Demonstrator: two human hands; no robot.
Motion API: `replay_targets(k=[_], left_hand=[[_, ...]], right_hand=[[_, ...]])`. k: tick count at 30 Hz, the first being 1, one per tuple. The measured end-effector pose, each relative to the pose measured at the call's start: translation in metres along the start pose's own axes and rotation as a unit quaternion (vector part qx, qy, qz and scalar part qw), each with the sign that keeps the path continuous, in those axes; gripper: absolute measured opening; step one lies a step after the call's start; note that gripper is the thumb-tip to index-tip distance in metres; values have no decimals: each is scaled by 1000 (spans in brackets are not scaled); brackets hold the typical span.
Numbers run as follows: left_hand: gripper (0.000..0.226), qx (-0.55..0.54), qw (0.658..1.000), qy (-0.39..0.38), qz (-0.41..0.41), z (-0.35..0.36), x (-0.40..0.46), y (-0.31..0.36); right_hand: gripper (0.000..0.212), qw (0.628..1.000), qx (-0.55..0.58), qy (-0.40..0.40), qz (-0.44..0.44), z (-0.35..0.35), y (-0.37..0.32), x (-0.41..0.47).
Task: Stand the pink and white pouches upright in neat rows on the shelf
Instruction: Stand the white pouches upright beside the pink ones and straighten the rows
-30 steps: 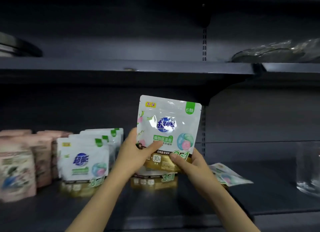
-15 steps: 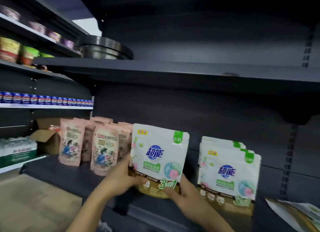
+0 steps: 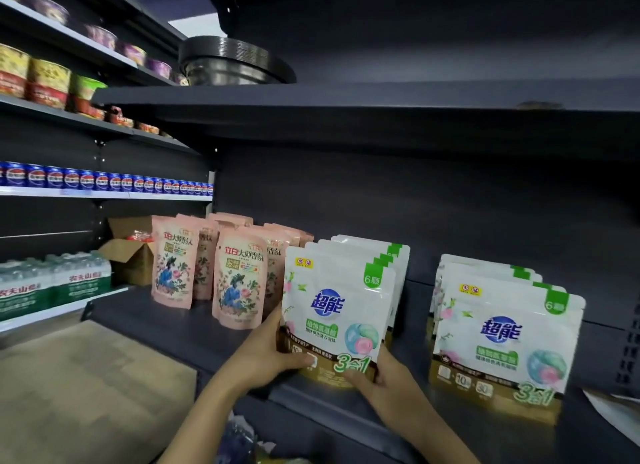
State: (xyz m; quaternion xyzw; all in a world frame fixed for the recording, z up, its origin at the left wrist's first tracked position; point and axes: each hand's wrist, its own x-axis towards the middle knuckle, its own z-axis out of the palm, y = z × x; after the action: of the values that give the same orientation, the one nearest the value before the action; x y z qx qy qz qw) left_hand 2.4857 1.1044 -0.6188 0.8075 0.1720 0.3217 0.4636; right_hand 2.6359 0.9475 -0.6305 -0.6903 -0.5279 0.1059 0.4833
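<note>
Front white pouch [image 3: 337,319] held upright at the shelf [image 3: 194,328] front edge, pinched at both lower corners. Left hand [image 3: 273,354] curled round the lower left corner, thumb across the gold band on the face, fingers hidden behind. Right hand [image 3: 384,380] gripping the lower right corner, thumb lying along the bottom edge under the "3合1" print, fingers out of sight behind the pouch.

Directly behind, a white row [image 3: 377,255] standing upright, tops stepped one behind another, green corner tabs showing. Held pouch forming the front of that row; contact with the shelf at its base not clear, hidden by the hands.

To the left, just beside, pink pouches [image 3: 239,280] upright in two rows running back, floral print facing forward, nearest one almost touching the left wrist side of the white row.

To the right, apart by a bare gap, a second white row [image 3: 502,339] standing upright, front pouch leaning slightly back. At the far right edge, a flat pouch [image 3: 613,404] lying on the shelf, only partly in view.

Further left, a cardboard box [image 3: 128,255], bottled water packs [image 3: 52,283], blue cans [image 3: 104,181] on a neighbouring rack. Above, stacked black lids [image 3: 235,61].
</note>
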Motion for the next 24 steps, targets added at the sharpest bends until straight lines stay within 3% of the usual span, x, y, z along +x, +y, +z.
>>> replay_targets(k=[19, 24], left_hand=[[78, 14, 1000, -1, -11, 3, -7, -2], [98, -12, 1000, 10, -4, 4, -7, -3]], right_hand=[[46, 1000, 21, 8, 15, -1, -6, -8], [50, 999, 44, 10, 19, -1, -8, -10]])
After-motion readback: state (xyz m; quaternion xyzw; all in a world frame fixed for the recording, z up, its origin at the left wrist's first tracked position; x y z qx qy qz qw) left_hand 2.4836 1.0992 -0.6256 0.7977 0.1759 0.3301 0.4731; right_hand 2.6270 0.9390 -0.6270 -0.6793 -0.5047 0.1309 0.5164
